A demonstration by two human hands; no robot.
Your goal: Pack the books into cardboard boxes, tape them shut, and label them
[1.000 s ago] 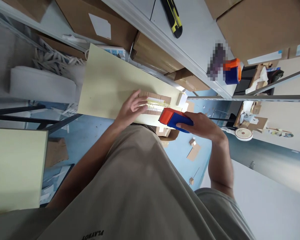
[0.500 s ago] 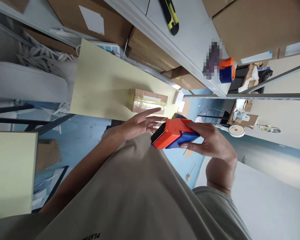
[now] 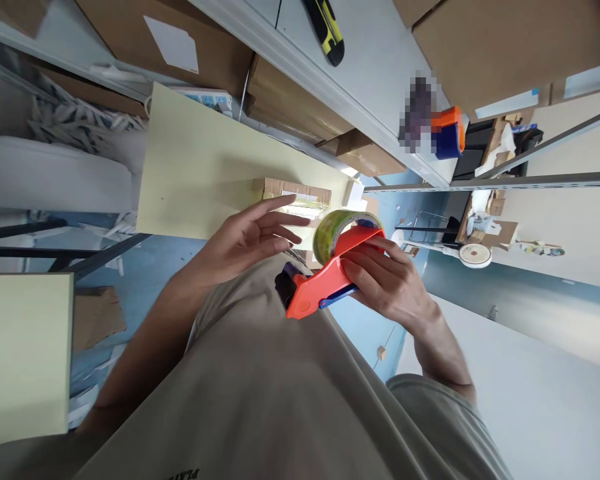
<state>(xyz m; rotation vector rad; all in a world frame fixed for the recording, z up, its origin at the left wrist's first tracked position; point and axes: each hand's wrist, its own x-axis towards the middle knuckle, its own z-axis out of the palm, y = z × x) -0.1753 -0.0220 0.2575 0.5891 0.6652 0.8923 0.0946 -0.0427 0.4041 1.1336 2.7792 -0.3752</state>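
My right hand (image 3: 387,277) is wrapped around a red and blue tape dispenser (image 3: 317,287). A roll of yellowish clear tape (image 3: 326,237) sits on it, and its dark toothed end points left toward my shirt. Off to the left, my left hand (image 3: 260,233) holds nothing; its fingers are stretched out and apart, pointing toward the tape roll without plainly touching it. Beyond the hands, a small taped cardboard box (image 3: 275,188) lies on the pale yellow tabletop (image 3: 190,160), partly covered from sight by my left fingers and the roll.
A grey shelf (image 3: 365,60) runs above the table, bearing a black and yellow utility knife (image 3: 326,30) and another orange and blue tape dispenser (image 3: 449,133). Cardboard boxes (image 3: 295,100) stand behind the table. A second pale tabletop (image 3: 25,360) is at lower left.
My right hand has turned the tape dispenser, so the tape roll now shows and the toothed end sits lower left. My left hand has drawn back a little to the left.
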